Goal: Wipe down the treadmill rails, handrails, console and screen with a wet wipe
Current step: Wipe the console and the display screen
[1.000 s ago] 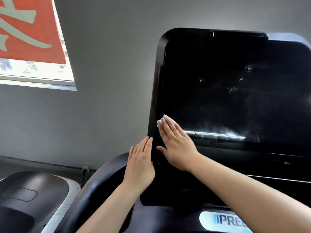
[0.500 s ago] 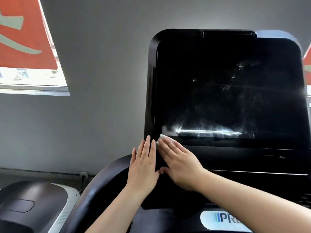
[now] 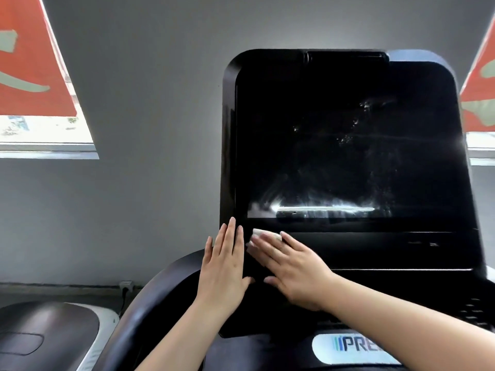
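Note:
The treadmill's black screen (image 3: pixel 348 145) stands upright ahead, streaked with wet smears near its lower edge. My right hand (image 3: pixel 292 269) lies flat with straight fingers on the black console panel (image 3: pixel 388 253) just below the screen's lower left corner. It presses a white wet wipe (image 3: pixel 263 233), which peeks out past the fingertips. My left hand (image 3: pixel 223 266) rests flat beside it on the console's left edge, fingers straight and pointing up. The curved black handrail (image 3: pixel 150 314) arcs below the left hand.
A grey wall fills the background, with windows and red banners (image 3: pixel 29 62) at both upper corners. Another machine's black-and-white hood (image 3: pixel 48 336) sits at the lower left. A white logo plate (image 3: pixel 351 346) and some buttons (image 3: pixel 474 311) lie on the lower console.
My right hand slid the wipe down from the screen's lower left area onto the panel beneath it. The left hand stayed on the console's left edge. The view shifted left.

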Action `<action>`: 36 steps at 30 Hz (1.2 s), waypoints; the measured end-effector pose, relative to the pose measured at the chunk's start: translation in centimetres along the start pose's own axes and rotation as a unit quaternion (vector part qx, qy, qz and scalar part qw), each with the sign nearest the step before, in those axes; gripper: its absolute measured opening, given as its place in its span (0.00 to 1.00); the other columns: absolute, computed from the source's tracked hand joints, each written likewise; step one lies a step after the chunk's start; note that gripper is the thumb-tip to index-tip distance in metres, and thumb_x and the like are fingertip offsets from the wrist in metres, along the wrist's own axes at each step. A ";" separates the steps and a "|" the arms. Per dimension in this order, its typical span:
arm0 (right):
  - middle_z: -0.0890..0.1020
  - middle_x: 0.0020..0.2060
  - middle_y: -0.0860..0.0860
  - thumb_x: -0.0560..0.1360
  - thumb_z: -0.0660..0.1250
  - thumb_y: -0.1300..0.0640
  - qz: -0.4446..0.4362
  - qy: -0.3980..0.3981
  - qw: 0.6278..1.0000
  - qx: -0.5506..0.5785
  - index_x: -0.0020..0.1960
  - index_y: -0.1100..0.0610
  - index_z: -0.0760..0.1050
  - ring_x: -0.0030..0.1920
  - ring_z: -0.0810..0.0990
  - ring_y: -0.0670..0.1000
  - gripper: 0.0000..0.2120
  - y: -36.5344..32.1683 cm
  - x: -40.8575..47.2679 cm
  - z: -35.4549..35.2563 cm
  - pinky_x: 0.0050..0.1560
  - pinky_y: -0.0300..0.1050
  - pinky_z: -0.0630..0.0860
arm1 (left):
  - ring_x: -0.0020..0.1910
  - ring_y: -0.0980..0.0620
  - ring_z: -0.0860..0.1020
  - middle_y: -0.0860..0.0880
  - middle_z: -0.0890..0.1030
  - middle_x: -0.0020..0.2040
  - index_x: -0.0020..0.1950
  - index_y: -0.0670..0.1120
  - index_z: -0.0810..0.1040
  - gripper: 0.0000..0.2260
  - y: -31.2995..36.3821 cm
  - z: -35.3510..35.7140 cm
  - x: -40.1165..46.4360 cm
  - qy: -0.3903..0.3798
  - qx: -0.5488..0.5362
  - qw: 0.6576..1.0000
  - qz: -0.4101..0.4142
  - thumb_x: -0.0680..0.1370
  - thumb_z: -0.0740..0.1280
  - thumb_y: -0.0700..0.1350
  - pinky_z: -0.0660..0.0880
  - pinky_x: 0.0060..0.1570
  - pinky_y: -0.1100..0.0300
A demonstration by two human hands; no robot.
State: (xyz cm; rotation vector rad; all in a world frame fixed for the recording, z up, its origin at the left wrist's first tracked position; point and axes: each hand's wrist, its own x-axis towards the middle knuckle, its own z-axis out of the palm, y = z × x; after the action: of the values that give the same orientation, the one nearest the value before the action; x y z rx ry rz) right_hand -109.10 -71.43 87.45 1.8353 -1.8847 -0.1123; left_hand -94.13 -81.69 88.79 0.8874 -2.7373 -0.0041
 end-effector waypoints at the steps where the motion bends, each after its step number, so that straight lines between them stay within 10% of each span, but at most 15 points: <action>1: 0.67 0.72 0.53 0.76 0.51 0.43 0.042 0.013 0.999 -0.007 0.74 0.56 0.62 0.73 0.63 0.51 0.30 1.7 -0.2 -0.2 0.70 0.50 0.55 | 0.68 0.53 0.27 0.47 0.24 0.69 0.71 0.44 0.27 0.45 0.0 0.0 0.0 -0.003 0.007 1.000 0.001 0.77 0.63 0.56 0.35 0.72 0.53; 7: 0.33 0.74 0.52 0.75 0.31 0.40 0.390 0.066 0.911 0.119 0.73 0.55 0.30 0.73 0.29 0.49 0.32 3.3 2.8 -1.2 0.71 0.44 0.28 | 0.67 0.49 0.24 0.46 0.20 0.66 0.67 0.45 0.23 0.43 1.1 -0.4 0.1 0.002 0.032 0.999 0.020 0.79 0.60 0.57 0.29 0.68 0.53; 12: 0.62 0.74 0.55 0.78 0.49 0.43 0.085 0.048 0.995 0.037 0.75 0.59 0.59 0.75 0.56 0.52 0.30 -0.6 0.9 0.6 0.72 0.48 0.52 | 0.68 0.51 0.26 0.47 0.22 0.66 0.66 0.45 0.24 0.45 2.2 -0.3 1.3 0.037 0.037 0.997 0.048 0.77 0.63 0.55 0.29 0.68 0.52; 15: 0.56 0.76 0.52 0.78 0.45 0.43 0.205 0.078 0.976 -0.013 0.77 0.55 0.53 0.75 0.53 0.49 0.30 5.0 -2.2 0.5 0.73 0.48 0.46 | 0.67 0.48 0.25 0.45 0.22 0.67 0.67 0.43 0.24 0.46 2.5 -0.5 1.5 -0.004 0.092 0.994 0.055 0.77 0.61 0.60 0.29 0.68 0.48; 19: 0.35 0.75 0.53 0.81 0.38 0.45 0.499 0.056 0.854 0.139 0.74 0.54 0.30 0.74 0.31 0.49 0.27 8.1 -1.9 -0.8 0.74 0.47 0.32 | 0.68 0.46 0.26 0.44 0.22 0.66 0.68 0.43 0.24 0.47 3.1 -0.9 2.1 -0.014 0.127 0.989 0.072 0.76 0.61 0.62 0.30 0.68 0.45; 26: 0.64 0.73 0.54 0.78 0.50 0.44 0.136 0.047 0.989 0.036 0.74 0.56 0.57 0.74 0.58 0.50 0.28 3.2 -3.0 1.2 0.70 0.49 0.55 | 0.66 0.49 0.24 0.46 0.20 0.64 0.66 0.44 0.24 0.46 6.0 -1.2 3.4 -0.005 0.118 0.986 0.116 0.76 0.61 0.60 0.28 0.67 0.46; 33: 0.38 0.76 0.53 0.82 0.42 0.46 0.579 0.041 0.800 0.155 0.76 0.55 0.35 0.75 0.35 0.50 0.28 13.8 -7.4 -1.2 0.75 0.51 0.37 | 0.68 0.46 0.26 0.45 0.23 0.67 0.67 0.46 0.25 0.46 8.4 -1.0 3.8 -0.016 0.124 0.982 0.143 0.75 0.60 0.64 0.28 0.66 0.44; 36: 0.42 0.76 0.58 0.80 0.38 0.42 0.438 0.072 0.887 0.129 0.77 0.59 0.40 0.76 0.38 0.55 0.31 8.6 -5.0 -0.1 0.74 0.49 0.39 | 0.68 0.48 0.26 0.46 0.25 0.69 0.70 0.45 0.27 0.46 10.0 -1.2 4.4 -0.008 0.112 0.982 0.152 0.75 0.61 0.63 0.28 0.66 0.45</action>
State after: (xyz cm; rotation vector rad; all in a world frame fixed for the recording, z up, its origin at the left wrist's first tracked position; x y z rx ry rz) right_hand -117.13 -65.85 89.46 0.9219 -2.5018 0.5905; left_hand -102.98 -76.00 91.89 0.5122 -2.8996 0.3633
